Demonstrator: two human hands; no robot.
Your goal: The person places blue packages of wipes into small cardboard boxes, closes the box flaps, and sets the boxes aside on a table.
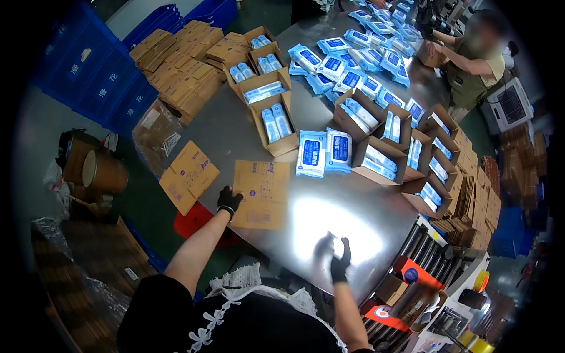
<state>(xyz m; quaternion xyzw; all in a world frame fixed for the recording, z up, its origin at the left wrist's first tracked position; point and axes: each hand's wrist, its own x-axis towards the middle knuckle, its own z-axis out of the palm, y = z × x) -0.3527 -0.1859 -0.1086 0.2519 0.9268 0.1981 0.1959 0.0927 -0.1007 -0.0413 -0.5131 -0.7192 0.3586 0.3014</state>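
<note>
My left hand [228, 200], in a black glove, rests with its fingers closed on the near left edge of a flattened cardboard box [262, 194] lying on the steel table [235, 132], while my right hand [340, 262], also gloved, hovers open and empty over the bare shiny patch to the right of it. I reckon the blank could slide off the slick metal toward me if I drag it one-handed, since only its edge is pinned. Just beyond it, two blue wipe packs [323, 153] could get knocked if it swings forward.
</note>
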